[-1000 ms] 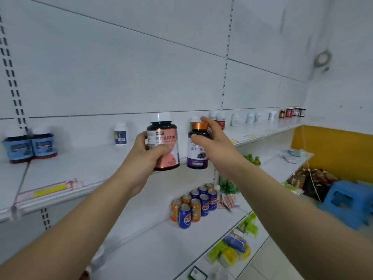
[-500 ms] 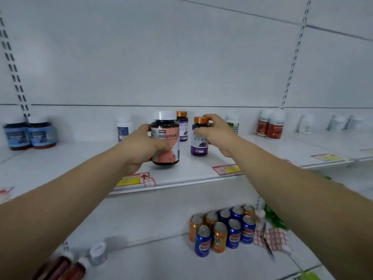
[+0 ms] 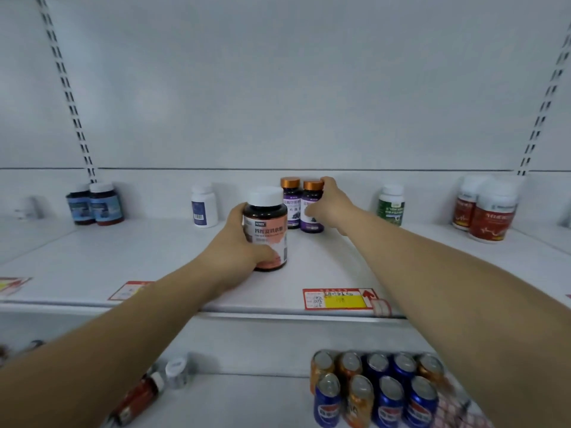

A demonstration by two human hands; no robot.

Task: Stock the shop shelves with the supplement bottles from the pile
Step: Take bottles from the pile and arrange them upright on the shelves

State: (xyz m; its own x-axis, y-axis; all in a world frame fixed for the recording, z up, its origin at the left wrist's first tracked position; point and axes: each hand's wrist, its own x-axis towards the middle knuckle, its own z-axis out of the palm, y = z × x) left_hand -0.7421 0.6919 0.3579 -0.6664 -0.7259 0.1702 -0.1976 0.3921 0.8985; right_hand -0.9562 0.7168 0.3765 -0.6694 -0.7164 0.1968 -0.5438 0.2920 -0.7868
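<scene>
Left hand [image 3: 239, 242] wraps the pink-label bottle [image 3: 268, 231] mid-shelf [image 3: 123, 251], right hand [image 3: 332, 206] apparently clamps the purple bottle [image 3: 312, 208] beside its far twin [image 3: 291, 203], grouping like stock

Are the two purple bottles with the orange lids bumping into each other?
Touching: in the head view the purple bottle held by the right hand shows no gap against the other purple bottle.
</scene>
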